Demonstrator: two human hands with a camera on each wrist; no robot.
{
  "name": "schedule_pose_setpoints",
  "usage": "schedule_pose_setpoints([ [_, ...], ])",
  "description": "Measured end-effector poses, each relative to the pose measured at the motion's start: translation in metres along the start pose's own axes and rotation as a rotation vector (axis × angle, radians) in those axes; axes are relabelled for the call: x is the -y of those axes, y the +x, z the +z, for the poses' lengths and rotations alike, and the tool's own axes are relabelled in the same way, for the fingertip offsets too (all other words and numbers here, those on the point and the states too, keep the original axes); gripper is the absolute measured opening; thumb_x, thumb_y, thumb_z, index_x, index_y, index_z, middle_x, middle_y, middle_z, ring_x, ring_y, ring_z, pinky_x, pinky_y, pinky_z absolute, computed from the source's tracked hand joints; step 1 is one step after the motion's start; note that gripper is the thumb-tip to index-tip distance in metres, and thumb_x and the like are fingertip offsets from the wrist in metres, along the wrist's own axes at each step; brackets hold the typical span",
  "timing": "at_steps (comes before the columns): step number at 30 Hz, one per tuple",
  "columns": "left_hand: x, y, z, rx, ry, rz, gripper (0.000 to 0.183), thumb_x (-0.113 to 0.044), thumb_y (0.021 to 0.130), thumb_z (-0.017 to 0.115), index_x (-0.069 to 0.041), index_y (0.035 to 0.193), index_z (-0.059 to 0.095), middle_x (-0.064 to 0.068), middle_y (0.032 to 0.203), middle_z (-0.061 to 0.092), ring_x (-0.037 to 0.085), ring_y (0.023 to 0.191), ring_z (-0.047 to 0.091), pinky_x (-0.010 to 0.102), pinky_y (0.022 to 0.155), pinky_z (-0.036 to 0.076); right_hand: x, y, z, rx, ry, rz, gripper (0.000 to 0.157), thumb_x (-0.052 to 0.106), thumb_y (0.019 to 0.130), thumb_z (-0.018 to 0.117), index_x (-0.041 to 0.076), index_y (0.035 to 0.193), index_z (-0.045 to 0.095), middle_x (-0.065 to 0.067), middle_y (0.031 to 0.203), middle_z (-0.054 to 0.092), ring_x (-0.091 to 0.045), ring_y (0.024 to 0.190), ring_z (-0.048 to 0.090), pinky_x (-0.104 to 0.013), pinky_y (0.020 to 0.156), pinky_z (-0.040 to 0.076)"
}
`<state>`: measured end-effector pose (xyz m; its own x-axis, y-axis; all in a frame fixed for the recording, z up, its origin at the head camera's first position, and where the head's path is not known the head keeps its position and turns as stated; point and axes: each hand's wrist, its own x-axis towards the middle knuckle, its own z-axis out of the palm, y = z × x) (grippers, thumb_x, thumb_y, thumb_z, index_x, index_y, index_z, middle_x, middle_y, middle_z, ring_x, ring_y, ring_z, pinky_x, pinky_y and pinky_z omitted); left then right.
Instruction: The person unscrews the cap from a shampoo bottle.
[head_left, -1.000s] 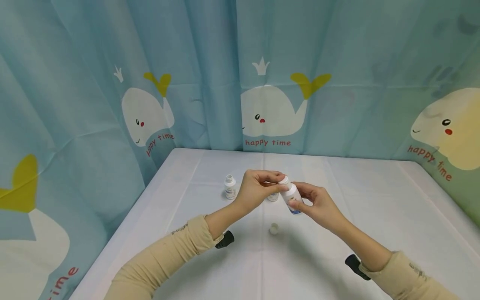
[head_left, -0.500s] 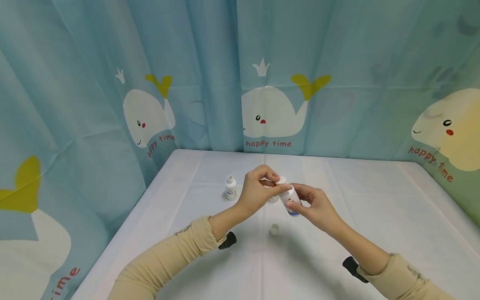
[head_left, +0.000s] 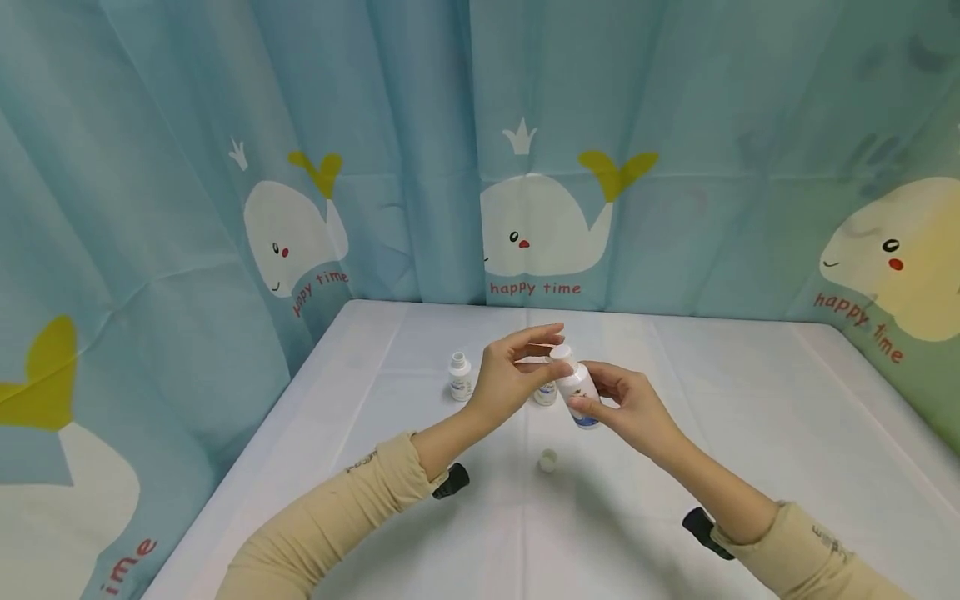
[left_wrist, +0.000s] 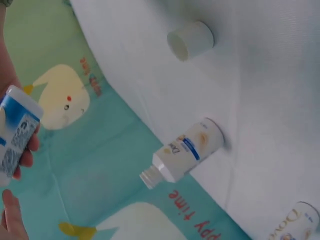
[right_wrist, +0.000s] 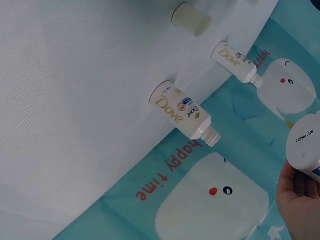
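Observation:
A white bottle with a blue label patch (head_left: 579,385) is held tilted above the table by my right hand (head_left: 633,408), thumb in front and fingers behind. On its top sits a white cap (head_left: 562,352). My left hand (head_left: 512,372) is at the cap, fingers extended and spread beyond it, thumb touching near the cap's lower edge. In the left wrist view, only fingertips of the left hand (left_wrist: 12,215) show below the bottle (left_wrist: 19,132). The right wrist view shows the bottle's base (right_wrist: 305,142) in the right hand (right_wrist: 302,207).
Two white Dove bottles without caps stand on the white table (head_left: 712,400): a left bottle (head_left: 460,379) and a middle bottle (head_left: 545,394), partly behind the hands. A loose whitish cap (head_left: 548,460) lies nearer. A blue whale-print curtain (head_left: 420,167) borders the table.
My left fingers pinched the cap earlier; now they have straightened and lifted away from it, with the thumb still near. The right hand keeps its hold on the bottle, which has barely moved.

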<state>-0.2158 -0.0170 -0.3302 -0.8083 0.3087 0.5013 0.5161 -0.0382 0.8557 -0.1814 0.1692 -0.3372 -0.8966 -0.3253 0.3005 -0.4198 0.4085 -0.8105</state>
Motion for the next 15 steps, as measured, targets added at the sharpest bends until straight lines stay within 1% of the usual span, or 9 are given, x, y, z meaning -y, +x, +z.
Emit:
schedule_pose_setpoints([
  [2, 0.0, -0.001, -0.005, 0.05, -0.013, 0.012, 0.041, -0.001, 0.085, 0.066, 0.005, 0.124, 0.057, 0.023, 0.124, 0.06, 0.034, 0.111, 0.061, 0.028, 0.088, 0.054, 0.001, 0.001, 0.0, 0.002, -0.001, 0.013, 0.041, 0.014, 0.088, 0.067, -0.003, 0.123, 0.057, -0.017, 0.11, 0.067, -0.005, 0.09, 0.062, -0.018, 0.08, 0.052],
  [4, 0.001, -0.001, -0.01, 0.108, -0.024, 0.039, 0.039, -0.004, 0.09, 0.06, 0.008, 0.126, 0.054, 0.025, 0.129, 0.055, 0.036, 0.117, 0.057, 0.028, 0.094, 0.051, 0.002, 0.0, 0.0, 0.005, 0.002, 0.026, 0.041, 0.014, 0.088, 0.067, -0.003, 0.123, 0.057, -0.017, 0.11, 0.067, -0.007, 0.091, 0.063, -0.018, 0.08, 0.052],
  [7, 0.002, -0.002, -0.016, 0.181, -0.03, 0.086, 0.041, -0.012, 0.094, 0.053, 0.011, 0.128, 0.05, 0.025, 0.134, 0.049, 0.037, 0.122, 0.052, 0.029, 0.099, 0.047, 0.003, -0.002, 0.0, 0.01, 0.017, 0.04, 0.042, 0.014, 0.088, 0.067, -0.005, 0.124, 0.056, -0.018, 0.111, 0.067, -0.008, 0.091, 0.063, -0.018, 0.08, 0.052],
  [9, 0.003, -0.003, -0.02, 0.219, -0.025, 0.114, 0.043, -0.014, 0.095, 0.051, 0.013, 0.129, 0.048, 0.025, 0.138, 0.045, 0.037, 0.127, 0.047, 0.028, 0.102, 0.044, 0.003, -0.003, 0.001, 0.014, 0.027, 0.043, 0.042, 0.014, 0.088, 0.067, -0.005, 0.124, 0.056, -0.018, 0.111, 0.066, -0.007, 0.092, 0.063, -0.019, 0.079, 0.052],
  [11, 0.003, -0.003, -0.022, 0.257, -0.016, 0.131, 0.041, -0.011, 0.096, 0.049, 0.014, 0.129, 0.046, 0.025, 0.14, 0.041, 0.036, 0.131, 0.042, 0.028, 0.104, 0.041, 0.003, -0.003, 0.001, 0.016, 0.033, 0.035, 0.042, 0.014, 0.088, 0.067, -0.005, 0.124, 0.056, -0.019, 0.113, 0.066, -0.006, 0.093, 0.063, -0.019, 0.081, 0.052],
  [15, 0.002, -0.004, -0.024, 0.323, 0.017, 0.162, 0.036, 0.003, 0.095, 0.047, 0.015, 0.129, 0.045, 0.027, 0.141, 0.039, 0.033, 0.136, 0.036, 0.027, 0.106, 0.039, 0.002, -0.001, 0.003, 0.022, 0.038, 0.007, 0.041, 0.012, 0.088, 0.067, -0.005, 0.124, 0.056, -0.019, 0.114, 0.065, -0.004, 0.094, 0.062, -0.019, 0.083, 0.052],
])
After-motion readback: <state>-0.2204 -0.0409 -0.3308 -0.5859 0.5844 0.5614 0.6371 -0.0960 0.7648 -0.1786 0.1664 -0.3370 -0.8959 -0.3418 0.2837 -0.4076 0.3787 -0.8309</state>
